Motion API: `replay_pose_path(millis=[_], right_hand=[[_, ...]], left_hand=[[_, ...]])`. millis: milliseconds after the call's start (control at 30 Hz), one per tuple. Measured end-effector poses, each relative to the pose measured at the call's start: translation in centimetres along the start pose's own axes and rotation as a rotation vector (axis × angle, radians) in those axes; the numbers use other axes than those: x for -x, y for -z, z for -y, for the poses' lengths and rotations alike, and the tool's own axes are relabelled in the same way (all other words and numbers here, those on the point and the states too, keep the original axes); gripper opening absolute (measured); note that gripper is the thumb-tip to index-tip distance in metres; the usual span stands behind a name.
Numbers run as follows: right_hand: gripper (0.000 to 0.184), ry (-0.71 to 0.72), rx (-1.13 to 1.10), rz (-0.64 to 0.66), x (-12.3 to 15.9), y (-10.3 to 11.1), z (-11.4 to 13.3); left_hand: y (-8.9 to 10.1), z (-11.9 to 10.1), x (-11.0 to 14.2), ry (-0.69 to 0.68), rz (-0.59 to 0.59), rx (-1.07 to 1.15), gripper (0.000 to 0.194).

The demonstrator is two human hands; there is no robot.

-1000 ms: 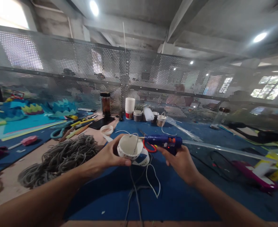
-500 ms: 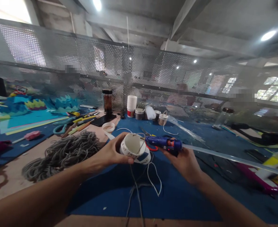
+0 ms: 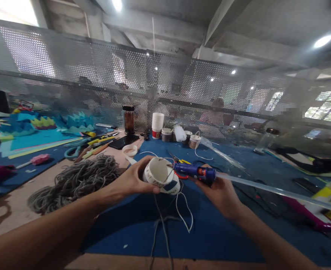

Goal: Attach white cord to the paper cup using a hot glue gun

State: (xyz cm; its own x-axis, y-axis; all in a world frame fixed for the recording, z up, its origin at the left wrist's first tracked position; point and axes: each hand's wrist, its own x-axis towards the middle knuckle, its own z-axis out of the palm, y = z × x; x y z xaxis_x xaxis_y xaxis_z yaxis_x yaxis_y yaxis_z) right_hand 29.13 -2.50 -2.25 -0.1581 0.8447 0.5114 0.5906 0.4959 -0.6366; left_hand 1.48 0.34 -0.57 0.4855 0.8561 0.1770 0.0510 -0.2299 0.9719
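Observation:
My left hand (image 3: 139, 176) is closed around a white paper cup (image 3: 157, 173), tilted so its open mouth faces me. A printed white ribbon (image 3: 174, 187) and a white cord (image 3: 191, 221) hang at the cup's right side, and grey cord (image 3: 163, 228) trails below it to the table's front edge. My right hand (image 3: 220, 191) grips a blue glue gun (image 3: 195, 170), its nozzle at the cup's right rim; I cannot tell whether it touches. A long clear glue stick (image 3: 255, 183) sticks out of the gun's back. Scissors with red handles (image 3: 181, 176) lie partly hidden behind the gun.
A heap of grey cord (image 3: 81, 183) lies to the left. Behind stand a dark jar (image 3: 128, 120), stacked paper cups (image 3: 157, 123) and several cord-wrapped cups (image 3: 195, 141). Clear glue sticks (image 3: 224, 153) lie at the back right. A perforated metal screen (image 3: 176, 82) borders the table.
Both hands, the cup and the glue gun stay nearly in place. The view has shifted slightly, and the nozzle still points at the cup's rim.

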Motion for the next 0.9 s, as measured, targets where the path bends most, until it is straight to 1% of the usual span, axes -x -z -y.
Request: replay_pose_path(millis=[233, 500, 700, 767, 900], right_hand=[[0.024, -0.009, -0.038, 0.004, 0.0, 0.1, 0.2], [0.02, 0.002, -0.021, 0.032, 0.0, 0.3, 0.2], [0.025, -0.015, -0.044, 0.021, 0.0, 0.3, 0.1], [0.027, -0.03, -0.061, 0.02, -0.1, 0.3, 0.3], [0.028, -0.083, -0.136, 0.037, -0.3, 0.1, 1.3]], left_hand=[[0.2, 0.4, -0.1, -0.021, 0.001, -0.012, 0.073], [0.0, 0.1, -0.1, -0.003, 0.007, 0.022, 0.068], [0.5, 0.9, -0.3, -0.021, -0.013, 0.02, 0.07], [0.7, 1.2, -0.3, -0.015, -0.008, 0.04, 0.071], [0.7, 1.4, -0.2, 0.006, 0.039, 0.122, 0.067]])
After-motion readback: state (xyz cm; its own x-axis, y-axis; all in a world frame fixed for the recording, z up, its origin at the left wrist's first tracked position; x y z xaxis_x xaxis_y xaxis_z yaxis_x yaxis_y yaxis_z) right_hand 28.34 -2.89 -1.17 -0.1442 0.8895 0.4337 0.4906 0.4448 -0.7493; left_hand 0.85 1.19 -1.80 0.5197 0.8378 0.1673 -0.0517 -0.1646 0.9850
